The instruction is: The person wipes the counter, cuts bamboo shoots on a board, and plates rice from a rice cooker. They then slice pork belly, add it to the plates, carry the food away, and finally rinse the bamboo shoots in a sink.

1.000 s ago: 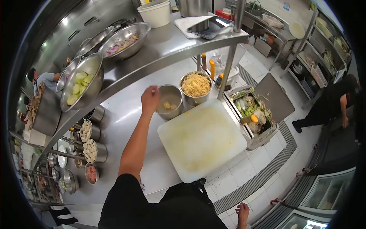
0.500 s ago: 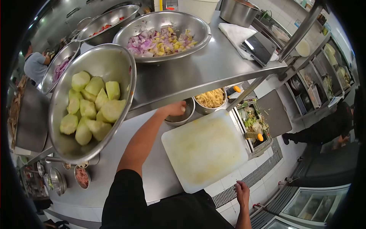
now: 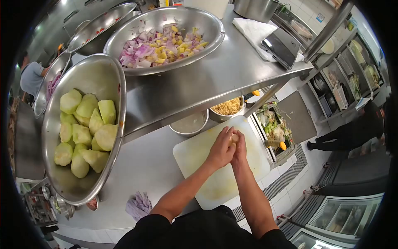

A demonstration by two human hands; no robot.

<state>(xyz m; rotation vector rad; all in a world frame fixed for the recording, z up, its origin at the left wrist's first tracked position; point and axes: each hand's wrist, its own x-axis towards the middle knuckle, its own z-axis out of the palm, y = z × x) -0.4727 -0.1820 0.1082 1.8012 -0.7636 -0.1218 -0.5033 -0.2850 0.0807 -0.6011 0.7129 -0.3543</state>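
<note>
Both my hands are cupped together over the white cutting board (image 3: pixel 195 151). My left hand (image 3: pixel 222 148) presses against my right hand (image 3: pixel 240 150), fingers closed. A small pale yellowish patch shows between them, but I cannot tell what it is. Just beyond the board's far left corner stands a steel bowl (image 3: pixel 189 132) with cloudy liquid. Beside it, partly under the shelf, is a steel pot (image 3: pixel 222 117) of thin yellow strips.
The raised steel shelf (image 3: pixel 174 99) carries large bowls: peeled green chunks (image 3: pixel 81 135) and chopped onion with yellow pieces (image 3: pixel 161 47). A phone (image 3: pixel 282 47) lies there too. A purplish cloth (image 3: pixel 139 205) rests left. Scraps fill a bin (image 3: pixel 273 128) at right; a knife handle (image 3: pixel 275 144) overlaps it.
My left hand has come out of the steel bowl, back over the board. My right hand has risen from beside the board to meet it. The view has shifted; a cloth now shows.
</note>
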